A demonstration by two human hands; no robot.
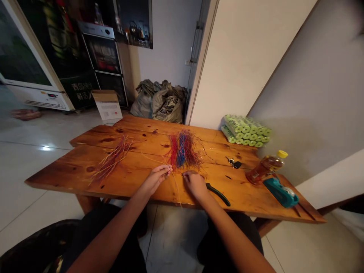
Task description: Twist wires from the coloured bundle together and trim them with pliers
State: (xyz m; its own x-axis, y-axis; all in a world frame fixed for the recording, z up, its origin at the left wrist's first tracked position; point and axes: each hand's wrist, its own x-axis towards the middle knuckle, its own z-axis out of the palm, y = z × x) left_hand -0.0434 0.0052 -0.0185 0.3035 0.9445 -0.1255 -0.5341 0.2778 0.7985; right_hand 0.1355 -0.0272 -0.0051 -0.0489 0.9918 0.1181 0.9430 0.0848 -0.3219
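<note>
A dense bundle of thin red, blue and yellow strands [183,150] lies near the middle of the wooden table [57,174]. A looser bundle of red and yellow strands [112,162] lies to its left. My left hand [156,179] pinches thin pale strands at the bundle's lower edge. My right hand [195,185] rests on the table with its fingertips together beside the bundle; whatever they hold is too thin to make out. Black-handled cutters [218,194] lie just right of my right hand.
A small bunch of keys [233,163], an amber plastic bottle with a yellow cap [265,167] and a teal tool [281,193] lie on the table's right side. Wrapped green rolls [246,131] stand against the wall. Stuffed sacks [157,102] sit beyond the table.
</note>
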